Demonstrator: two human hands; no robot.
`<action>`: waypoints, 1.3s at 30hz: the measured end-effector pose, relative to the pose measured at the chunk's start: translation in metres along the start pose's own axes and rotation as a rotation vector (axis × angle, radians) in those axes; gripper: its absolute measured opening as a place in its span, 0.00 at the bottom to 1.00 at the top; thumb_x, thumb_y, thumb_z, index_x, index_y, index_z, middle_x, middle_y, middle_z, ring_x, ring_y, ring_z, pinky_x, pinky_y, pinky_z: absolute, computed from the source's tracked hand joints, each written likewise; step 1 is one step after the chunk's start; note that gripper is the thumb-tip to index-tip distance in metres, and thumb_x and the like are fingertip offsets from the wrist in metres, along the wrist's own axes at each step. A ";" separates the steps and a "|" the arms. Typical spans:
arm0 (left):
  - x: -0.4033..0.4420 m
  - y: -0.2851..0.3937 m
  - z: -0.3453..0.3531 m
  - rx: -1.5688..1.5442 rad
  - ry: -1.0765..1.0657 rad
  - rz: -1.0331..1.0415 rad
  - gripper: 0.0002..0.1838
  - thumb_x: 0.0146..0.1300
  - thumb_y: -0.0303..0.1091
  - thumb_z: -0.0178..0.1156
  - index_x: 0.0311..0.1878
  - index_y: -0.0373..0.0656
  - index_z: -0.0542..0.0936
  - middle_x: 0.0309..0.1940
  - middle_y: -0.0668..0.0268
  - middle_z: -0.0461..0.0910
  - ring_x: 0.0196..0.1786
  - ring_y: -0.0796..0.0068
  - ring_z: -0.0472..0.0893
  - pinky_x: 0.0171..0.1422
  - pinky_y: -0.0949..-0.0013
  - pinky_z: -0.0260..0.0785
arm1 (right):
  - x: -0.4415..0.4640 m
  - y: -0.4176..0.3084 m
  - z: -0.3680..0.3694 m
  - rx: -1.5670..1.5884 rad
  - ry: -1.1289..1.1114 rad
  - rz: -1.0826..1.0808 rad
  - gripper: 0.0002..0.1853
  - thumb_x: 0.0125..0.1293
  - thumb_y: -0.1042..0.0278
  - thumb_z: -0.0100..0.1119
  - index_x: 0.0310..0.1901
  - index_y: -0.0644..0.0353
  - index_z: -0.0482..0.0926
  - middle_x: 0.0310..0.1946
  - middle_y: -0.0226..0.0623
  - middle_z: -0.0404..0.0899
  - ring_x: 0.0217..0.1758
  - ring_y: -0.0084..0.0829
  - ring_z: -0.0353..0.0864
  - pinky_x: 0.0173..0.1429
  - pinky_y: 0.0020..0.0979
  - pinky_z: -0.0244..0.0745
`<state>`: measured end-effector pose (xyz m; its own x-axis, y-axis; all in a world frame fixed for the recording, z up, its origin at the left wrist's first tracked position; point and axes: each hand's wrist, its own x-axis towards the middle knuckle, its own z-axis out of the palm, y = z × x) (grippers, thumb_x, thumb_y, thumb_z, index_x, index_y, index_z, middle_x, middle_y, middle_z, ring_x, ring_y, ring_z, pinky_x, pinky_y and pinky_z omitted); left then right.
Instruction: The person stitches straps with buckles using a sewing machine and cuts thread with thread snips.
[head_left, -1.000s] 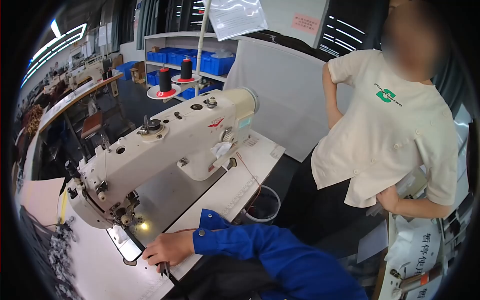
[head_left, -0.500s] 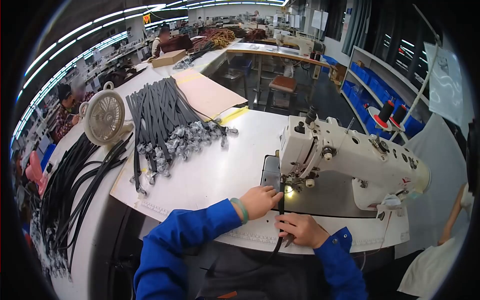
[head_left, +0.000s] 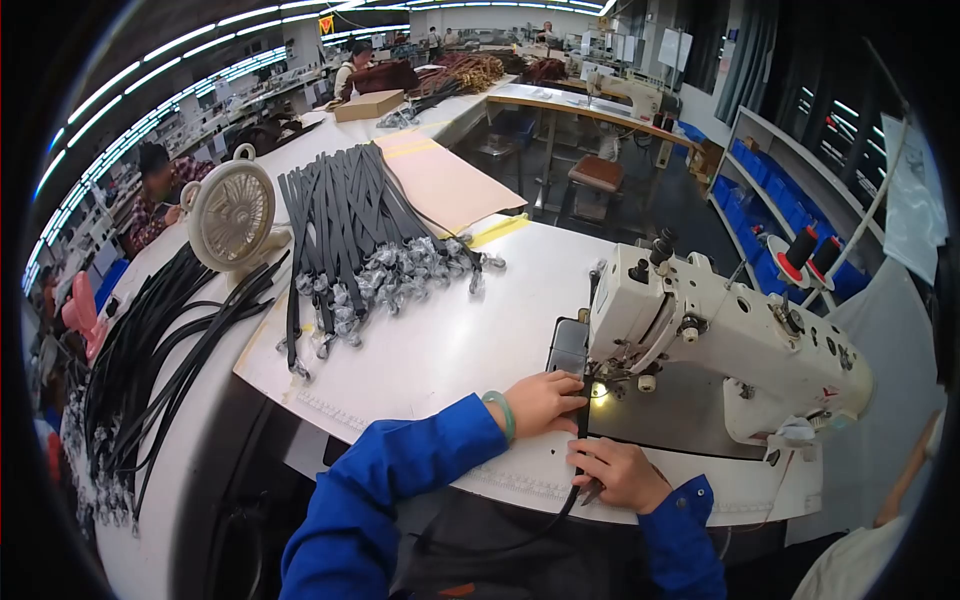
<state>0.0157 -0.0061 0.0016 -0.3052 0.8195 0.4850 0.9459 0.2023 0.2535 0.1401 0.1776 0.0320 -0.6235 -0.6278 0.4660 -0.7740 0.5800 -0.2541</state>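
A narrow black strap [head_left: 584,418] runs from my lap over the table's front edge and under the head of a white sewing machine [head_left: 735,335]. My left hand [head_left: 545,402], a green bangle at its wrist, presses fingers along the strap just before the lit needle area. Closer to the table edge, my right hand [head_left: 624,474] pinches the same strap between thumb and fingers. A small dark pointed thing shows under that hand, too unclear to name. The needle itself is hidden behind the machine head.
Black straps with plastic-wrapped ends [head_left: 355,225] lie left of the machine, beside a pink sheet [head_left: 450,180]. A beige fan [head_left: 232,215] and more black straps [head_left: 165,350] are farther left. Red-and-black thread spools [head_left: 800,248] stand right. People sit in the background.
The whole view has shifted, so the scene sits farther right and slightly lower. Both hands stay on the strap; a dark end shows farther out behind the machine head.
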 end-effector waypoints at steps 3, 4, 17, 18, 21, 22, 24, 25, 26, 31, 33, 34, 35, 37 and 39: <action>-0.002 -0.002 0.004 0.005 -0.004 -0.017 0.24 0.48 0.43 0.66 0.48 0.41 0.78 0.51 0.59 0.74 0.56 0.60 0.72 0.57 0.63 0.68 | 0.000 -0.002 -0.001 -0.007 -0.009 0.015 0.13 0.50 0.66 0.66 0.38 0.58 0.77 0.42 0.32 0.77 0.36 0.31 0.78 0.38 0.30 0.75; -0.001 -0.002 0.004 0.008 -0.008 -0.017 0.24 0.48 0.43 0.66 0.48 0.41 0.78 0.51 0.60 0.74 0.57 0.60 0.72 0.57 0.63 0.68 | 0.000 -0.002 -0.001 -0.011 -0.012 0.021 0.13 0.50 0.66 0.66 0.38 0.58 0.76 0.42 0.32 0.77 0.36 0.31 0.78 0.38 0.30 0.75; 0.003 0.000 -0.004 -0.023 -0.019 -0.035 0.26 0.47 0.43 0.67 0.49 0.40 0.78 0.52 0.57 0.74 0.55 0.58 0.72 0.57 0.61 0.66 | -0.005 0.004 0.004 0.011 0.050 0.002 0.13 0.51 0.64 0.65 0.37 0.57 0.75 0.41 0.32 0.77 0.34 0.31 0.78 0.36 0.30 0.75; 0.004 0.001 -0.005 -0.024 -0.026 -0.039 0.26 0.47 0.43 0.67 0.49 0.40 0.78 0.52 0.57 0.74 0.55 0.58 0.72 0.57 0.61 0.66 | -0.005 0.005 0.004 -0.002 0.043 0.004 0.13 0.51 0.63 0.65 0.37 0.56 0.75 0.41 0.32 0.76 0.34 0.30 0.78 0.36 0.30 0.75; 0.003 0.002 -0.005 -0.022 -0.043 -0.051 0.26 0.47 0.43 0.67 0.49 0.41 0.78 0.52 0.56 0.73 0.55 0.57 0.72 0.57 0.61 0.66 | -0.007 0.006 0.005 0.006 0.042 0.000 0.13 0.51 0.62 0.65 0.36 0.56 0.75 0.41 0.32 0.76 0.34 0.30 0.78 0.36 0.30 0.75; 0.003 0.002 -0.005 -0.025 -0.048 -0.053 0.26 0.47 0.43 0.67 0.49 0.41 0.78 0.52 0.56 0.73 0.55 0.57 0.72 0.57 0.61 0.66 | -0.008 0.006 0.005 0.009 0.031 0.018 0.13 0.52 0.62 0.65 0.36 0.57 0.75 0.41 0.32 0.76 0.35 0.30 0.78 0.36 0.30 0.75; 0.005 0.001 -0.005 -0.030 -0.053 -0.055 0.26 0.47 0.43 0.67 0.49 0.41 0.78 0.52 0.56 0.73 0.55 0.56 0.72 0.57 0.60 0.66 | -0.007 0.006 0.004 0.020 0.042 0.015 0.13 0.51 0.62 0.65 0.35 0.57 0.75 0.41 0.31 0.76 0.35 0.30 0.78 0.36 0.30 0.75; 0.005 0.001 -0.005 -0.031 -0.052 -0.050 0.26 0.47 0.43 0.67 0.49 0.41 0.78 0.52 0.56 0.73 0.55 0.56 0.72 0.58 0.60 0.66 | -0.007 0.005 0.004 0.034 0.047 0.014 0.13 0.51 0.62 0.65 0.35 0.57 0.75 0.41 0.31 0.76 0.35 0.30 0.78 0.37 0.30 0.74; 0.005 0.001 -0.006 -0.031 -0.054 -0.048 0.26 0.47 0.43 0.67 0.50 0.41 0.78 0.52 0.56 0.73 0.55 0.56 0.72 0.58 0.60 0.66 | -0.008 0.005 0.005 0.043 0.051 0.013 0.13 0.50 0.63 0.66 0.35 0.57 0.76 0.42 0.31 0.76 0.35 0.30 0.78 0.37 0.30 0.74; 0.005 0.002 -0.006 -0.037 -0.058 -0.050 0.27 0.46 0.42 0.68 0.50 0.41 0.78 0.52 0.55 0.73 0.55 0.56 0.72 0.58 0.60 0.66 | -0.008 0.005 0.005 0.042 0.040 0.020 0.13 0.48 0.64 0.67 0.35 0.57 0.76 0.42 0.31 0.76 0.36 0.30 0.77 0.37 0.30 0.74; 0.004 0.001 -0.006 -0.045 -0.057 -0.052 0.27 0.46 0.42 0.68 0.50 0.41 0.78 0.52 0.55 0.73 0.55 0.56 0.72 0.58 0.60 0.66 | -0.008 0.005 0.005 0.043 0.036 0.020 0.13 0.48 0.64 0.67 0.35 0.57 0.76 0.42 0.31 0.76 0.36 0.30 0.77 0.37 0.30 0.74; 0.004 0.001 -0.006 -0.042 -0.058 -0.052 0.26 0.46 0.42 0.67 0.49 0.41 0.78 0.52 0.56 0.73 0.55 0.56 0.71 0.58 0.60 0.65 | -0.008 0.005 0.004 0.043 0.031 0.020 0.13 0.48 0.64 0.67 0.35 0.57 0.76 0.42 0.31 0.76 0.36 0.30 0.78 0.37 0.30 0.74; 0.004 0.001 -0.007 -0.040 -0.058 -0.050 0.26 0.46 0.42 0.67 0.49 0.40 0.78 0.51 0.56 0.73 0.56 0.57 0.71 0.58 0.60 0.65 | -0.008 0.005 0.004 0.041 0.025 0.021 0.13 0.48 0.65 0.67 0.35 0.57 0.76 0.42 0.31 0.76 0.37 0.30 0.78 0.37 0.30 0.74; 0.005 0.002 -0.007 -0.040 -0.059 -0.050 0.26 0.47 0.42 0.67 0.49 0.40 0.78 0.51 0.57 0.73 0.56 0.58 0.71 0.58 0.60 0.65 | -0.007 0.004 0.003 0.045 0.030 0.023 0.13 0.49 0.65 0.66 0.35 0.57 0.76 0.42 0.31 0.76 0.37 0.30 0.78 0.37 0.30 0.75; 0.005 0.002 -0.007 -0.041 -0.061 -0.054 0.26 0.47 0.42 0.67 0.49 0.40 0.78 0.51 0.57 0.73 0.56 0.58 0.71 0.58 0.60 0.66 | -0.008 0.005 0.005 0.047 0.039 0.017 0.13 0.50 0.63 0.66 0.36 0.57 0.76 0.42 0.31 0.76 0.37 0.31 0.78 0.37 0.30 0.75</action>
<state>0.0153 -0.0055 0.0108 -0.3473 0.8395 0.4178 0.9226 0.2261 0.3125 0.1407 0.1830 0.0231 -0.6323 -0.5969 0.4939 -0.7683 0.5649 -0.3008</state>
